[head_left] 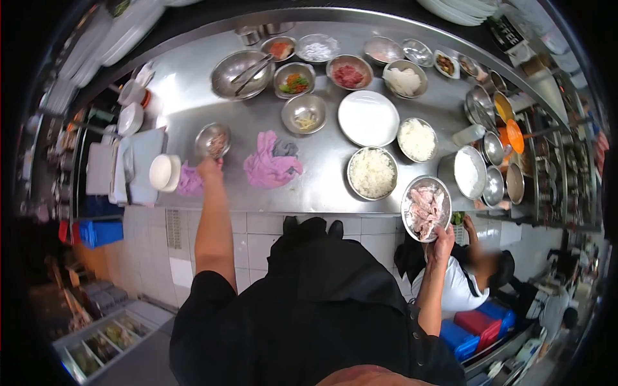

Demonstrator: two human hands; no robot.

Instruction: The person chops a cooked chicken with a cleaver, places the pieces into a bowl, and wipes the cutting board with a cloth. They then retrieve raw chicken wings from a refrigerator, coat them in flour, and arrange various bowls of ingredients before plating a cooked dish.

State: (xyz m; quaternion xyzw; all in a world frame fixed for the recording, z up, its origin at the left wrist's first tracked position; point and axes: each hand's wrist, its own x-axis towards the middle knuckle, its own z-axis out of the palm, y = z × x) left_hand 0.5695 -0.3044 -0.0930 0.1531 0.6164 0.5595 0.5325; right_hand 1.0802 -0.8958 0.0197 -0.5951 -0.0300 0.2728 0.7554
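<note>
Steadying two bowls at opposite ends of a stainless-steel bench (325, 183), a kitchen worker in black reaches forward with both arms. Between them lie a round white plate (369, 118) and a crumpled pink cloth (270, 161). The larger steel bowl (407, 206), at right, is held at the bench's front edge, carrying pale, flour-dusted meat pieces (426, 209); the smaller steel bowl (201, 140), at left, contains reddish chopped meat (219, 145). The right hand (441, 242) pinches its bowl by the near rim, a one-sided hold that appears to call for a firm thumb and a level wrist, clear of the neighboring rice (373, 172). The left hand (210, 168) meets the small bowl's near rim; blur hides whether its fingers grip or merely touch. A slow, low hand would likely serve best there. Smallest of all, lettering on a dark panel (508, 32), upper right, seems to read "FEE"; no brand is legible.
</note>
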